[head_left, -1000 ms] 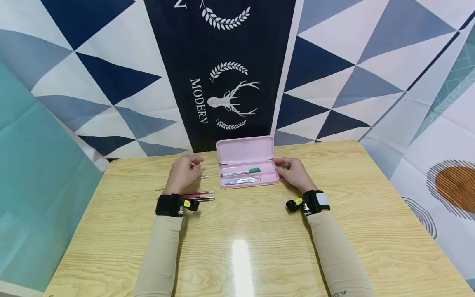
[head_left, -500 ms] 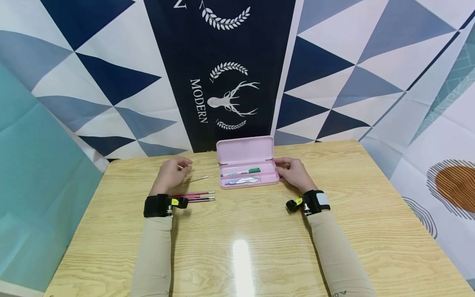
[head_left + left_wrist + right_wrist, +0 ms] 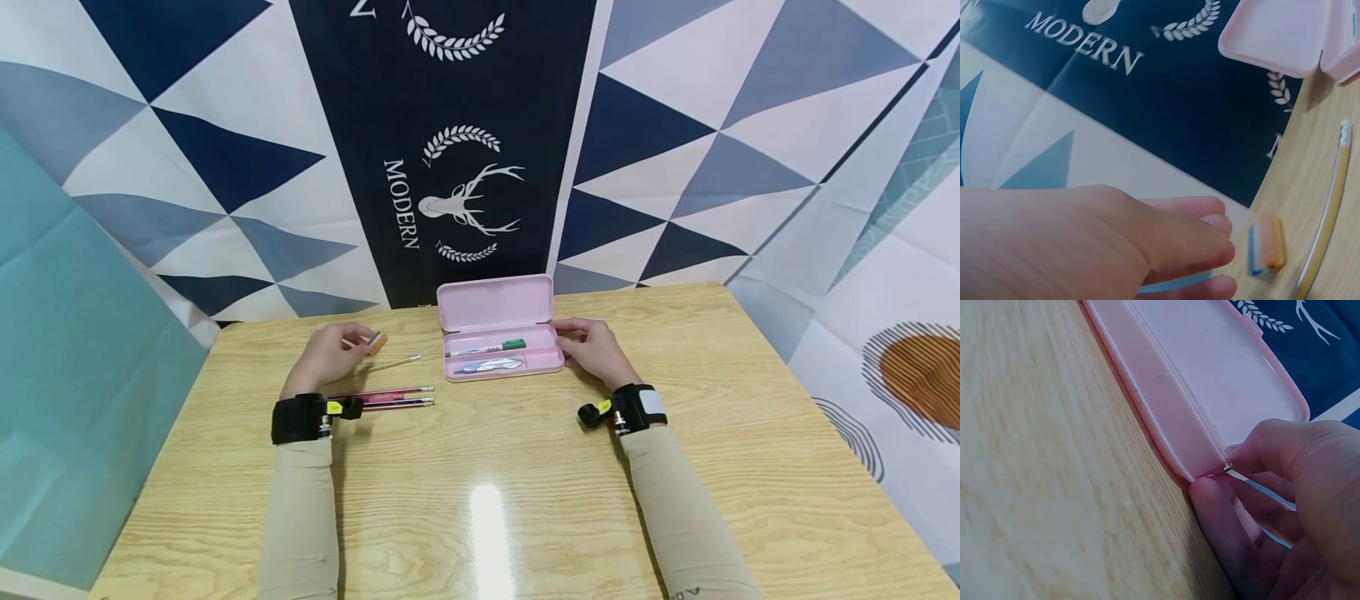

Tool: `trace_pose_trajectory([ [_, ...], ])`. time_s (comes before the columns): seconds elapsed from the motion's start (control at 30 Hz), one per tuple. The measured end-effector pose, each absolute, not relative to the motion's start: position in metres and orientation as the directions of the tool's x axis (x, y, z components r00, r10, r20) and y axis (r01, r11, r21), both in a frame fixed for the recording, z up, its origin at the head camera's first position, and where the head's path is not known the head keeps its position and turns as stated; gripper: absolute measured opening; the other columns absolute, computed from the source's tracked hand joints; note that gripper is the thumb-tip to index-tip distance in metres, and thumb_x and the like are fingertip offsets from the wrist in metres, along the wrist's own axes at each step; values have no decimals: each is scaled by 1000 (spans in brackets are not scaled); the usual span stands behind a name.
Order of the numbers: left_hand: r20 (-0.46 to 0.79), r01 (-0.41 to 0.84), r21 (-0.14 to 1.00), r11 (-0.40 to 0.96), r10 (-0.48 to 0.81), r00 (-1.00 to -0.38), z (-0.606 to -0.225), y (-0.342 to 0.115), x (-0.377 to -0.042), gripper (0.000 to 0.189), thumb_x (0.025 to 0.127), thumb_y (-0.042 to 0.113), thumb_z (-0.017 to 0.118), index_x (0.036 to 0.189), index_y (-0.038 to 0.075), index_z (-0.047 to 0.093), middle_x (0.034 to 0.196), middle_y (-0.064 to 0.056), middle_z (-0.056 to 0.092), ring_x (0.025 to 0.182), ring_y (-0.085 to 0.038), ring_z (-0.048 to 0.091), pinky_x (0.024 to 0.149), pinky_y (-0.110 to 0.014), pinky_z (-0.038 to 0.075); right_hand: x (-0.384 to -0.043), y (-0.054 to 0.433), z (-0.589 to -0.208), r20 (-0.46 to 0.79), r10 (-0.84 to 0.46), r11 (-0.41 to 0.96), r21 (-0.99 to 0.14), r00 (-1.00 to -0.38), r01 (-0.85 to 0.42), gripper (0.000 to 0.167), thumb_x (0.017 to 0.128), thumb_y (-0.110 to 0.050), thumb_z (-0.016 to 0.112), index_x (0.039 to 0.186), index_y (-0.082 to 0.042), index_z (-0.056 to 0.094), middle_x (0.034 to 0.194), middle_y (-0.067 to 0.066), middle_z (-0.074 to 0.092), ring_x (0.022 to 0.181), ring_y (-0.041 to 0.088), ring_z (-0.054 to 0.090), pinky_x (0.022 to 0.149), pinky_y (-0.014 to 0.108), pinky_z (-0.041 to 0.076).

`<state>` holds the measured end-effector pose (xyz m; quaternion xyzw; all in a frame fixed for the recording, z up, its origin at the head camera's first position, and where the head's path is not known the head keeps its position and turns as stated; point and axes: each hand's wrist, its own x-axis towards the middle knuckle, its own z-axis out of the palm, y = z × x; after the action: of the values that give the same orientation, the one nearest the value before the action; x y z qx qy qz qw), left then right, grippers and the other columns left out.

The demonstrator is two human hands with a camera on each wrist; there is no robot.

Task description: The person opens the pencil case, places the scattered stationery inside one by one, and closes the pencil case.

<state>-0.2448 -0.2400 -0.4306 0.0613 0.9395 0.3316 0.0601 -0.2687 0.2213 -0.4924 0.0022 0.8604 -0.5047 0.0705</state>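
Note:
My left hand [image 3: 326, 354] is over the left part of the table, its extended fingers pointing at a small eraser [image 3: 377, 343] with orange, white and blue bands. In the left wrist view, a small gap separates the fingertips from the eraser [image 3: 1266, 245]. Close by lies a yellow pencil [image 3: 395, 363] with a white tip. The pink pencil case [image 3: 495, 304] stands with its lid up, holding a green-capped marker [image 3: 486, 348] and a pale blue-and-white pen-like item [image 3: 489, 365]. My right hand [image 3: 597, 352] pinches the case's right end between thumb and finger [image 3: 1210, 490].
Several pencils [image 3: 408, 390], reddish and dark, lie below the left hand, partly covered by the wrist strap. A patterned cloth [image 3: 480, 125] rises behind the table's [image 3: 555, 483] back edge, just behind the case.
My left hand has drawn back to the left, and the eraser shows beyond its fingertips. More of the yellow pencil is visible. The right hand and case have stayed in place.

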Motion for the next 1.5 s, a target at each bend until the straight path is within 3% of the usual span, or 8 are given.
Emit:
trace_pose_trajectory([
  [0.4,-101,82,630,772,186,-977,-430,-260,-238,26,108,0,64,130,-4,77,130,-30,75,118,-46,72,104,-58,60,-270,221,-494,-126,-66,495,-866,-990,77,41,113,-13,66,153,-7,69,138,27,70,95,18,67,72,18,62],
  [0.77,-185,53,636,770,219,-958,-435,-265,-240,22,104,-4,67,124,-2,77,121,-24,76,110,-35,69,94,-41,58,-269,220,-493,-130,-62,495,-865,-990,83,41,113,-13,66,154,-8,69,140,27,70,95,19,69,72,18,62],
  [1.0,-236,6,650,760,210,-949,-436,-268,-238,25,103,-5,68,127,-3,77,122,-24,74,110,-34,66,96,-43,57,-270,222,-494,-119,-71,484,-872,-990,70,40,113,-13,66,153,-6,69,138,27,71,91,16,69,72,18,62],
  [1.2,-318,-93,685,722,183,-930,-434,-265,-234,38,92,-9,65,129,-2,73,121,-20,70,105,-31,61,82,-35,52,-270,222,-493,-117,-67,485,-871,-991,70,40,113,-13,66,152,-7,70,139,27,71,91,16,69,72,19,62],
  [1.5,-306,-64,673,737,199,-931,-439,-267,-234,37,91,-13,66,125,-4,75,110,-15,67,102,-29,58,81,-33,50,-269,221,-493,-115,-64,490,-869,-991,69,41,112,-13,66,153,-7,70,138,27,71,92,17,69,72,18,61],
])
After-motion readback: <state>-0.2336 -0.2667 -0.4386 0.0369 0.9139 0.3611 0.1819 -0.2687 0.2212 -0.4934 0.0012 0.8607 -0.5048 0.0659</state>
